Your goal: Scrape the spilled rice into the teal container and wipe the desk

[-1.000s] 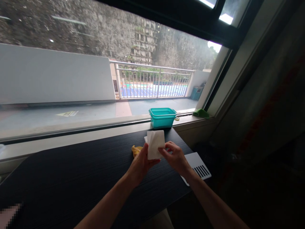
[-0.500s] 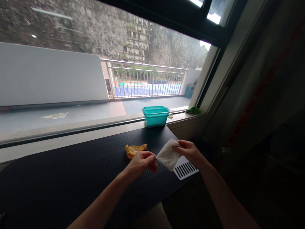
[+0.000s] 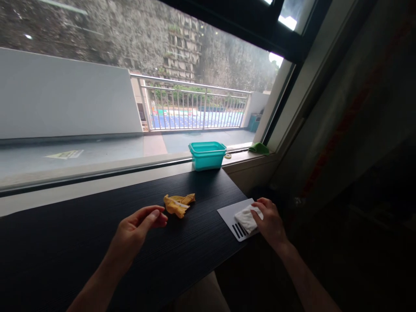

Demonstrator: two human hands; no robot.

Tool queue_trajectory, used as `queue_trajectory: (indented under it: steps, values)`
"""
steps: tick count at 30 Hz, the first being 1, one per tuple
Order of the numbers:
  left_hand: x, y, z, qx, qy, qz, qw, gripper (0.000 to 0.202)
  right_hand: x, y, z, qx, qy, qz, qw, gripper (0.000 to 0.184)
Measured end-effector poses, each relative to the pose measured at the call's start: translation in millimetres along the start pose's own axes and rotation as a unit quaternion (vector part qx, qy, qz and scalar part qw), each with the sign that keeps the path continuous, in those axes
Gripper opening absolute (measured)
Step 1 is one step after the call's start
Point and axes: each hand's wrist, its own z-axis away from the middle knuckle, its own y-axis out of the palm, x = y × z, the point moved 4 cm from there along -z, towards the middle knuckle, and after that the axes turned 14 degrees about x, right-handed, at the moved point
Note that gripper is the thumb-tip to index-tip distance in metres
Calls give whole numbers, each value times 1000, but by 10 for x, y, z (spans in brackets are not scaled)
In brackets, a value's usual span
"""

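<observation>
At the table's right side, a folded white cloth [image 3: 246, 219] lies on a white slotted board [image 3: 229, 211]. My right hand [image 3: 270, 221] rests at the cloth's right edge, thumb and fingers apart and touching it from above. To the left, my left hand [image 3: 143, 223] hovers over the dark table with thumb and fingertips pressed together; anything between them is too small to make out. A crumpled yellow cloth [image 3: 177, 204] with a whitish strip lies just beyond the left fingertips.
A turquoise plastic tub [image 3: 208, 157] stands at the table's far edge by the window. On the sill sit a green cloth [image 3: 259, 148] and a small pale ring-shaped item [image 3: 228, 156]. The dark table [image 3: 81, 234] ends at a front edge near my lap.
The white cloth went from being held up between both hands to lying folded on the slotted board. My left hand let go of it and moved left; my right hand lowered with it.
</observation>
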Motion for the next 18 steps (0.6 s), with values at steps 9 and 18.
queue_trajectory:
  steps: [9,18]
  values:
    - [234,-583,423,-51,-27,-92,994,48,193,37,69,46,-79,-14,996,29]
    - [363,-932,688,-123,-44,-134,982,47,2068,612,-575,195,-256,-177,930,30]
